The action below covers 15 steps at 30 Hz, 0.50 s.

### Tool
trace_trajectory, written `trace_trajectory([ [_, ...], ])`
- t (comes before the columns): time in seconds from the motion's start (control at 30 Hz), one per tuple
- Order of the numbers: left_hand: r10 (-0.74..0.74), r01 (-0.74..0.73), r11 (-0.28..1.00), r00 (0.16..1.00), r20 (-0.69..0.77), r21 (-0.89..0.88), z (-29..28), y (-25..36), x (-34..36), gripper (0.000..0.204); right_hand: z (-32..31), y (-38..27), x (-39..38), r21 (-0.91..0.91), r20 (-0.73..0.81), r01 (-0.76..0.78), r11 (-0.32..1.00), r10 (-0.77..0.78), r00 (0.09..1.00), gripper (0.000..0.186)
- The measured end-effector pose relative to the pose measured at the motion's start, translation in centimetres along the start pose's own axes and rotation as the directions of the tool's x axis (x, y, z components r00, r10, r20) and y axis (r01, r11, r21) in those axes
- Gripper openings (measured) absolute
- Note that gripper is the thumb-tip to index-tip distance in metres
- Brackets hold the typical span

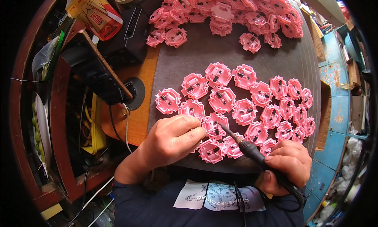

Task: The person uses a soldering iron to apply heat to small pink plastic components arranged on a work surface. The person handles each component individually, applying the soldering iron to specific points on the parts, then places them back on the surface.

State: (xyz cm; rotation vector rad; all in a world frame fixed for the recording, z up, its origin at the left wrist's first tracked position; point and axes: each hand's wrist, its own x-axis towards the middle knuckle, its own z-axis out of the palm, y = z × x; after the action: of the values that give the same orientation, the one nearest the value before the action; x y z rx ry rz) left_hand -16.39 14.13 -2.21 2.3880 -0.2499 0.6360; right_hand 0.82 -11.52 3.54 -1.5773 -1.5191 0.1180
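My right hand [290,166] is wrapped round the black handle of a soldering iron [255,152]. The iron's tip slants up and left to a pink plastic housing [215,126] with small black and metal parts inside. Just left of that housing, my left hand [169,139] is closed in a pinch at its edge. Whatever lies between those fingertips is too small to make out. Several more pink housings [222,99] of the same kind lie open side up around both hands, spread toward the right on a dark mat [177,61].
A large heap of pink housings [222,12] covers the far end of the mat. To the left, a phone [92,65] leans on a round black stand [136,94], near a black box [128,38] and a red and yellow bottle [96,16]. Cables hang by the wooden tabletop [118,128]; blue cabinets [332,113] stand right.
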Motion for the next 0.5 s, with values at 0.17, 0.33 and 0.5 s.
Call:
trace_trajectory([
  [0.17, -0.012, 0.012, 1.0, 0.999, -0.032, 0.017, -0.11, 0.09, -0.1, 0.028, -0.17, -0.06, 0.07, 0.006, -0.007, -0.004, 1.0, 0.004, 1.0, 0.029],
  [0.33, -0.058, 0.06, 0.998, 0.996, -0.067, 0.024, -0.49, 0.51, -0.61, 0.031, -0.06, -0.05, 0.0, 0.013, -0.019, -0.003, 1.0, 0.003, 1.0, 0.028],
  [0.5, -0.022, 0.023, 1.0, 0.998, -0.063, 0.008, -0.43, 0.3, -0.92, 0.027, -0.11, -0.12, 0.24, 0.017, -0.012, 0.017, 1.0, -0.017, 1.0, 0.028],
])
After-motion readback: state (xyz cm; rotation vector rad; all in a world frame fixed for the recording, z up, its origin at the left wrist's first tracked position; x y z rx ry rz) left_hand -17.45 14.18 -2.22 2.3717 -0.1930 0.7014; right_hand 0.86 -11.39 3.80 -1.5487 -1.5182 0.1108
